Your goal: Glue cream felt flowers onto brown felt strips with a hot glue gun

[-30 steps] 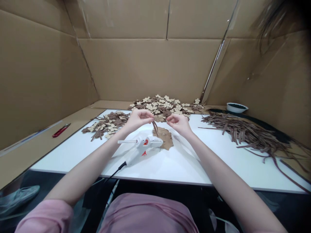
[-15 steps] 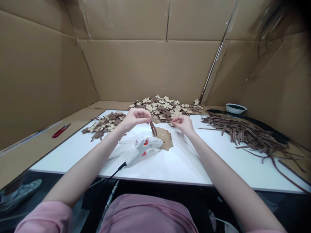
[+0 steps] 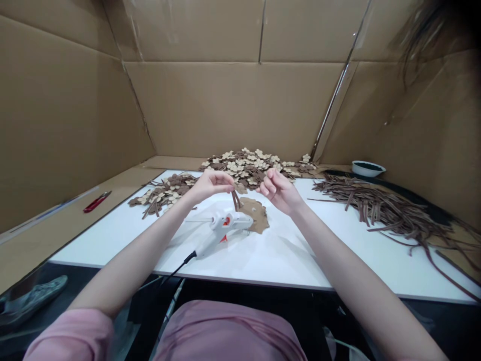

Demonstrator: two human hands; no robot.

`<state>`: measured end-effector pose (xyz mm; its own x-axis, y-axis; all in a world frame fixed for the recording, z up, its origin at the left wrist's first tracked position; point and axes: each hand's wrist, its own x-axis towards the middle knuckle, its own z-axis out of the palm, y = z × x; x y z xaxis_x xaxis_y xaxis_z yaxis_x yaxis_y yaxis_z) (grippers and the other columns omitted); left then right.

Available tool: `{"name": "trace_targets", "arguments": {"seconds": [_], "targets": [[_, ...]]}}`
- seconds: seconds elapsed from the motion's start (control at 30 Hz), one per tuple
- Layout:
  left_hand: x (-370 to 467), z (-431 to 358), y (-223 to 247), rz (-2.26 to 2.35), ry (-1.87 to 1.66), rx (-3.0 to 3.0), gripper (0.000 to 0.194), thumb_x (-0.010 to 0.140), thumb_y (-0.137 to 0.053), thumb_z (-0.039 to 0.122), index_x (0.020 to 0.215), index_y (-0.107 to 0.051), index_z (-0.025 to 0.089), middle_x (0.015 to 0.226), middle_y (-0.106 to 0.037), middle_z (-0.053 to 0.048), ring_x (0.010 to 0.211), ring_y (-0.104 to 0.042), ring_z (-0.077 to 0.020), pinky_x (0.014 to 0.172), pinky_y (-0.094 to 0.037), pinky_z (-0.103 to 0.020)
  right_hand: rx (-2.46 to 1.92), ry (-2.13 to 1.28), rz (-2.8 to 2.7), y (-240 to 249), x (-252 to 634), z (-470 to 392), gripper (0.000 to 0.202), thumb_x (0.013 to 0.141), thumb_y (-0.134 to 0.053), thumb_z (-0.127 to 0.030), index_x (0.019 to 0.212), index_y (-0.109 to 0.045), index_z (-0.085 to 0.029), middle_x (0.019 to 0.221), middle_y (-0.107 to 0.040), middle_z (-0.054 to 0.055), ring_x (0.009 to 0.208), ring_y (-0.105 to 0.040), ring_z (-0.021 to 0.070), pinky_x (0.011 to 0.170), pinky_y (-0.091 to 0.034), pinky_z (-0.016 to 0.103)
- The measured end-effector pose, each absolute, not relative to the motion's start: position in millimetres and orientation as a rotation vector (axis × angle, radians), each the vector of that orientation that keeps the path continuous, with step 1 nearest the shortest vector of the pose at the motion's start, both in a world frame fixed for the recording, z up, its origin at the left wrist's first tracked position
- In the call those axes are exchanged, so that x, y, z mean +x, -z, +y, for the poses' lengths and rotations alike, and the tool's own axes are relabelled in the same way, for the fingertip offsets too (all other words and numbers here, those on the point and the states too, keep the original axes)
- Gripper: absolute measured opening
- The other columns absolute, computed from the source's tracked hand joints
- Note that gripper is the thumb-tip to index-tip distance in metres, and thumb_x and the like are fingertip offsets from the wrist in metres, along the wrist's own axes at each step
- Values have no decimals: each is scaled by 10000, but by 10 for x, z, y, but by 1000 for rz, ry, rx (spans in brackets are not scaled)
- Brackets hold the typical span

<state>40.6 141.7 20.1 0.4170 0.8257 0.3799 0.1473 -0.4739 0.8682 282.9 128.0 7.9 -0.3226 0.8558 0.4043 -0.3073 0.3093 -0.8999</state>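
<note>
My left hand (image 3: 214, 184) pinches a folded brown strip (image 3: 236, 200), whose ends hang down over the white glue gun. To its right my right hand (image 3: 278, 189) is raised with the fingers curled together; whether anything small sits in them I cannot make out. The glue gun (image 3: 220, 231) with its orange trigger stands on the white board, nozzle to the right. Its tip reaches over a ragged piece of brown paper or card (image 3: 257, 215) lying flat between and below my hands.
Behind my hands lies a heap of cream and brown flower cut-outs (image 3: 248, 163), with a smaller heap (image 3: 169, 190) at left. Many brown strips (image 3: 379, 203) are piled at right, near a white bowl (image 3: 367, 168). A red cutter (image 3: 96, 201) lies far left. The gun's black cord (image 3: 184, 261) crosses the front edge.
My right hand has risen slightly and turned, its fingers curling more. My left hand stays nearly in place with the strip, which now hangs straighter.
</note>
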Motion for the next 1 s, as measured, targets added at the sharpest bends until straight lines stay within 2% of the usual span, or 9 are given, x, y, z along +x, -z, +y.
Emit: {"name": "trace_targets", "arguments": {"seconds": [0.03,0.1,0.23,0.3,0.47,0.73,0.87,1.0], "targets": [[410,1413,-201,833,-1081,1892,245,665,-803,316,776,-705,120,739,-695,-47,644,-630,-123,620,-505,-230,-544,-1296,-1485,-77,2809,1263,263,870,-583,-462,790,-465,-241,523,-323,-79,481,-432,119,662,-506,314],[418,1400,-205,837,-1056,1901,240,676,-796,311,792,-706,120,732,-696,-46,642,-627,-121,622,-504,-229,-613,-1217,-1612,-65,2765,1237,280,867,-586,-485,792,-524,-222,524,-315,-79,460,-363,103,564,-445,267],[425,1368,-226,836,-1020,1946,220,703,-772,313,798,-707,126,754,-705,-51,658,-633,-125,634,-509,-226,-834,-859,-1847,-31,2683,1209,338,875,-550,-496,844,-651,-175,690,-570,5,556,-466,112,510,-347,239],[422,1360,-234,851,-1018,2002,208,714,-760,319,790,-709,132,782,-712,-55,686,-642,-132,655,-513,-228,-888,-709,-1912,-17,2671,1209,322,884,-534,-456,817,-662,-168,744,-621,23,608,-499,123,531,-342,238],[413,1363,-237,872,-1010,2109,205,738,-734,333,787,-712,136,812,-718,-60,726,-654,-140,700,-517,-233,-947,-576,-2050,-8,2714,1221,336,890,-499,-395,681,-622,-162,585,-520,-11,560,-428,113,526,-292,240],[428,1301,-294,890,-1010,2092,243,720,-744,364,769,-709,129,764,-705,-63,687,-643,-143,654,-516,-232,-940,-607,-2166,30,2748,1257,315,904,-464,-371,666,-528,-173,608,-481,-26,562,-408,107,529,-285,232],[431,1247,-360,930,-1036,2033,253,711,-755,363,762,-710,119,743,-693,-67,653,-629,-140,619,-508,-231,-1046,-484,-2186,97,2840,1356,290,903,-448,-324,660,-513,-180,606,-495,-22,571,-429,118,552,-303,239],[427,1222,-403,912,-1082,1973,246,695,-768,349,744,-704,116,712,-678,-62,627,-615,-134,593,-502,-230,-1194,-374,-2112,173,2953,1460,250,868,-477,-295,662,-557,-178,625,-576,6,576,-475,136,557,-324,247]]}}
